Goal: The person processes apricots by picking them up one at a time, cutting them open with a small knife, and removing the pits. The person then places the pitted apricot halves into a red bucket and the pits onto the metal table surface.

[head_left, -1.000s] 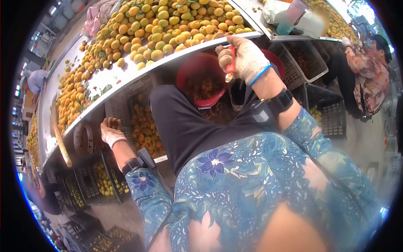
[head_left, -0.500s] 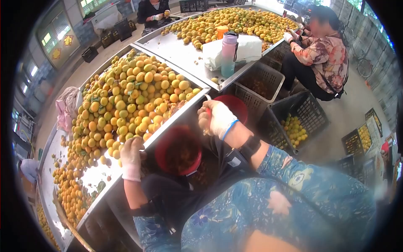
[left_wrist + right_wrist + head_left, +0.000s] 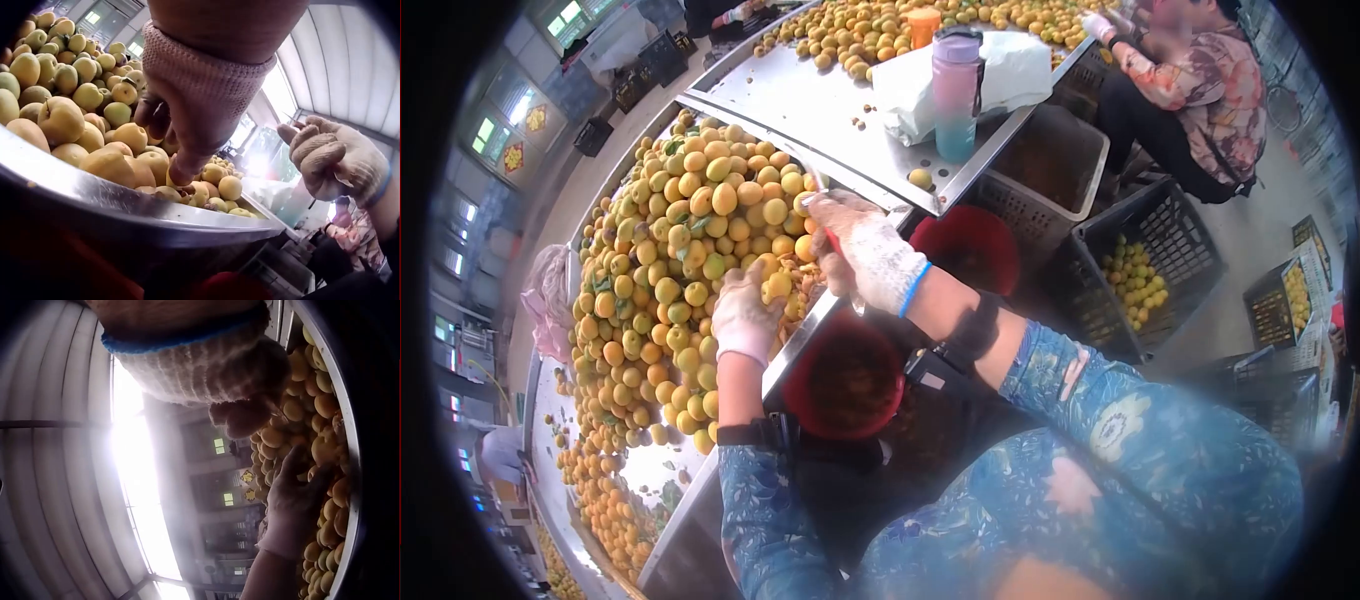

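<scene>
At the front edge of a heap of apricots (image 3: 700, 230), my gloved left hand (image 3: 745, 312) reaches in with thumb and fingers spread around one yellow apricot (image 3: 777, 287). From the right wrist side, that apricot (image 3: 322, 450) sits at the left fingertips. Just to the right, my right hand (image 3: 868, 245), in a knitted glove with a blue cuff, grips a small red-handled tool (image 3: 832, 240). Curled fingers hide most of the tool; its thin tip (image 3: 290, 117) pokes out beyond them in the left wrist view. The right hand is above the table's metal rim (image 3: 125, 197).
Below the rim stand a red basin (image 3: 845, 385) and a second red basin (image 3: 970, 245). Farther right are a light crate (image 3: 1050, 175) and a black crate (image 3: 1145, 265) holding fruit. A bottle (image 3: 957, 95) stands on the adjoining table. Another person (image 3: 1190, 95) sits at the right.
Both hands have risen from over the lap to the apricot heap. The left hand has moved forward in among the fruit, and the right has come close beside it. The head view has turned right.
</scene>
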Demonstrator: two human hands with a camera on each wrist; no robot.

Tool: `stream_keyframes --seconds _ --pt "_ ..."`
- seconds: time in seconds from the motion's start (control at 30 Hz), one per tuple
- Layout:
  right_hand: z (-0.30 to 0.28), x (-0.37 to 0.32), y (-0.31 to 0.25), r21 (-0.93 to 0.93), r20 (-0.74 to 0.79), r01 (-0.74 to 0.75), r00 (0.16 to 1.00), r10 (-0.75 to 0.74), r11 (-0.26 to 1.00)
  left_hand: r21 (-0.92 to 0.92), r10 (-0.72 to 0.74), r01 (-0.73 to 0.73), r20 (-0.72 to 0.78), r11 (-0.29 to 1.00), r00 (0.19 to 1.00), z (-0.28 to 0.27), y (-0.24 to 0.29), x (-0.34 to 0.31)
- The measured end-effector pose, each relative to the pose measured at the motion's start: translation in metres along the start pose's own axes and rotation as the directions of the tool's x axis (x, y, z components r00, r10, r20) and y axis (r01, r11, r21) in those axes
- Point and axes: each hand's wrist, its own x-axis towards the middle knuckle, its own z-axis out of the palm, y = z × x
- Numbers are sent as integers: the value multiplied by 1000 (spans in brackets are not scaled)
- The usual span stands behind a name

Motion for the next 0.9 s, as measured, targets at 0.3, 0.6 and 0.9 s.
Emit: stream_keyframes --seconds 0.3,0.6,0.9 --pt "-22 52 16 -65 13 -24 1000 25 998 -193 216 -204 39 960 976 -9 -17 10" --pt "-38 64 -16 175 -175 -74 979 105 982 505 -379 133 424 853 822 -74 -165 -184" --pt "-55 68 -23 287 -315 161 947 -66 944 -112 172 -166 49 980 984 -40 -41 -76"
